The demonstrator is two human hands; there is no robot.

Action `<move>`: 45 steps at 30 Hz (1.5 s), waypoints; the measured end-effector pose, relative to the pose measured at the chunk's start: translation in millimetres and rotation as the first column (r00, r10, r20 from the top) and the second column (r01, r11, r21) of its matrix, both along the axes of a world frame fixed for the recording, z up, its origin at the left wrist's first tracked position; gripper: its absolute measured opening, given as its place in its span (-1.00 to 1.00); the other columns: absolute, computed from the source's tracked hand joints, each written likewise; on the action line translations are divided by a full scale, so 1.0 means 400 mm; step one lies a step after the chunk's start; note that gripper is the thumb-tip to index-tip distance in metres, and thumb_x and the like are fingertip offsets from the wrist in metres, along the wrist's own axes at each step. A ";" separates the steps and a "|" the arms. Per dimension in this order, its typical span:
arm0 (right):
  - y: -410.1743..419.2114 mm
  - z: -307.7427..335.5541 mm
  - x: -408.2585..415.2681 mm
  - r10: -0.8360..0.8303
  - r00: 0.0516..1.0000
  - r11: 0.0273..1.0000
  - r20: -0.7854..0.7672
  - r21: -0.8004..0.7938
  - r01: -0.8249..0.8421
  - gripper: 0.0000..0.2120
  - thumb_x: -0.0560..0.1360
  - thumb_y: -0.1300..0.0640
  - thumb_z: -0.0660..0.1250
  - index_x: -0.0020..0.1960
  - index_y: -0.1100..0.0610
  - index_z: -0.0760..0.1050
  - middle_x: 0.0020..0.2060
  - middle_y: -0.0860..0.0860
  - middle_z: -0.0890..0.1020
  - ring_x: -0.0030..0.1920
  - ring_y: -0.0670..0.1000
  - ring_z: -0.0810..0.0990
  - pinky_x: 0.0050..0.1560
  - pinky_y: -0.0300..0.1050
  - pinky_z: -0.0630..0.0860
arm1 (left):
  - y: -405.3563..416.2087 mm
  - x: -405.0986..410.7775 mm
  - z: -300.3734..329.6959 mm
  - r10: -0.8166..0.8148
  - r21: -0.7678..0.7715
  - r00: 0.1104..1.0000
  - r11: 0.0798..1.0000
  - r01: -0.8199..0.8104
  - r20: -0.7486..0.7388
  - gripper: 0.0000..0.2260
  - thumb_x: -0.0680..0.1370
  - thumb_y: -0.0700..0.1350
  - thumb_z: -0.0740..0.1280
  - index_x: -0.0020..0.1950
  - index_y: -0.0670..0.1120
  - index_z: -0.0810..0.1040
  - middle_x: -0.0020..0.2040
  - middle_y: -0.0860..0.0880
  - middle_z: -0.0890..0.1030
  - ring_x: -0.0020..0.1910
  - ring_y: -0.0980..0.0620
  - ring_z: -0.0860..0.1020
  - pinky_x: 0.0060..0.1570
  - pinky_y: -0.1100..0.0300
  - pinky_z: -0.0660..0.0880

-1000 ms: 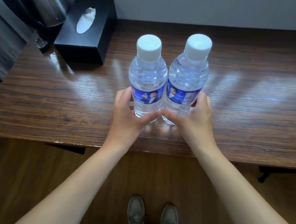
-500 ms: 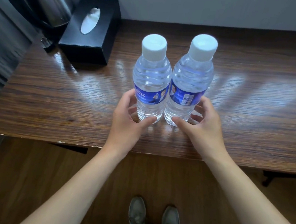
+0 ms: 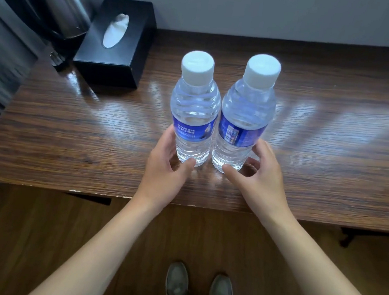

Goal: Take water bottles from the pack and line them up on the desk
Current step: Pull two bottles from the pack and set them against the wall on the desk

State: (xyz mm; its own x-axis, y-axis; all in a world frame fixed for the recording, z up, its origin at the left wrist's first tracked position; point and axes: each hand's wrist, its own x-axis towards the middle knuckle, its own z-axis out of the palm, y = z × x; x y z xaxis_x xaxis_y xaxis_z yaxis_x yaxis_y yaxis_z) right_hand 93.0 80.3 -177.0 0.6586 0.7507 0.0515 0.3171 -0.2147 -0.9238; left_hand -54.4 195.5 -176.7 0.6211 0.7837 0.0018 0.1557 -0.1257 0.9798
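Observation:
Two clear water bottles with white caps and blue labels stand upright and touching, side by side, on the dark wooden desk [image 3: 71, 135]. My left hand [image 3: 163, 168] holds the left bottle [image 3: 193, 114] low down, thumb on the front of its base and fingers round its left side. My right hand [image 3: 262, 177] holds the right bottle [image 3: 246, 114] the same way, thumb at the base and fingers on its right side. The pack is out of view.
A black tissue box [image 3: 118, 44] sits at the back left of the desk, beside a steel kettle [image 3: 60, 3] in the corner. A wall runs behind the desk. Its front edge lies just under my wrists, above a wooden floor.
Both bottles have turned on the spot: the right label now shows its barcode, the left its text. My grip has loosened, the thumbs no longer meet, and the view has shifted slightly.

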 end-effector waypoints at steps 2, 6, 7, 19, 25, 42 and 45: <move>-0.004 0.000 -0.006 -0.022 1.000 0.999 -0.013 0.023 0.022 -0.53 0.36 0.16 0.53 0.22 -0.04 0.48 0.11 -0.14 0.56 0.17 -0.14 0.53 0.10 -0.40 0.44 | 0.000 0.000 -0.004 0.032 -0.007 0.999 0.999 -0.032 0.003 -0.46 0.49 -0.36 0.42 0.44 -0.13 0.41 0.32 0.00 0.58 0.35 0.02 0.53 0.39 -0.15 0.42; 0.000 -0.001 -0.012 -0.109 0.994 0.994 -0.029 0.014 0.110 -0.44 0.31 0.09 0.59 0.25 0.02 0.48 0.09 -0.11 0.57 0.10 -0.19 0.55 -0.02 -0.43 0.46 | -0.006 -0.002 -0.012 0.104 0.023 0.994 0.994 -0.104 -0.014 -0.42 0.43 -0.25 0.52 0.41 -0.06 0.41 0.28 0.03 0.59 0.31 0.02 0.55 0.34 -0.11 0.47; 0.004 -0.003 -0.013 -0.130 0.991 0.991 -0.023 0.002 0.130 -0.42 0.28 0.05 0.60 0.23 0.02 0.46 0.09 -0.10 0.57 0.09 -0.17 0.55 -0.01 -0.39 0.49 | -0.009 -0.003 -0.012 0.118 0.029 0.993 0.993 -0.118 -0.018 -0.40 0.42 -0.24 0.55 0.40 -0.06 0.41 0.27 0.02 0.60 0.29 0.04 0.56 0.33 -0.06 0.49; 0.033 -0.012 -0.013 -0.068 0.998 0.995 0.008 -0.074 0.069 -0.33 0.17 -0.20 0.56 0.18 -0.02 0.42 0.08 -0.13 0.39 0.13 -0.03 0.52 0.12 -0.10 0.53 | -0.027 0.004 0.007 0.093 0.129 0.994 0.988 -0.085 -0.053 -0.39 0.32 0.08 0.57 0.29 -0.08 0.50 0.19 -0.02 0.50 0.15 0.22 0.55 0.11 0.32 0.53; 0.013 0.007 -0.012 0.068 0.991 0.993 -0.116 0.105 -0.056 -0.51 0.40 0.08 0.44 0.31 0.04 0.45 0.19 -0.11 0.59 0.24 -0.13 0.54 0.24 -0.28 0.44 | -0.027 -0.003 0.001 0.071 0.034 0.997 0.997 -0.072 0.007 -0.49 0.48 -0.25 0.50 0.39 -0.11 0.44 0.24 0.08 0.63 0.26 0.11 0.59 0.28 0.15 0.51; 0.044 -0.015 -0.029 -0.205 0.977 0.979 0.055 0.000 0.206 -0.28 0.12 -0.26 0.61 0.06 -0.05 0.28 0.02 -0.01 0.53 0.03 0.03 0.53 0.01 0.02 0.55 | -0.025 0.026 -0.012 0.258 0.068 0.965 0.963 -0.260 0.048 -0.34 0.32 -0.05 0.63 0.32 -0.16 0.43 0.18 0.01 0.63 0.13 0.06 0.66 0.09 -0.14 0.61; 0.034 -0.013 -0.032 -0.180 0.983 0.983 0.036 0.023 0.179 -0.28 0.16 -0.25 0.60 0.12 -0.02 0.31 0.08 -0.03 0.51 0.11 -0.02 0.52 0.04 -0.14 0.53 | -0.025 0.023 -0.009 0.250 0.109 0.968 0.962 -0.252 0.032 -0.32 0.32 0.04 0.62 0.32 -0.13 0.42 0.19 0.02 0.62 0.13 0.05 0.66 0.06 -0.14 0.62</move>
State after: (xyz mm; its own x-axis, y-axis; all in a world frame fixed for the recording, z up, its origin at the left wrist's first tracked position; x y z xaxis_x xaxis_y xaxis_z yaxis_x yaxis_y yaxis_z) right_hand 80.0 93.9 -182.4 0.7801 0.6188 0.0922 0.3093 -0.2533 -0.9166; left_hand -45.2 185.6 -180.1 0.4038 0.9086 0.1067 0.1789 -0.1928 0.9648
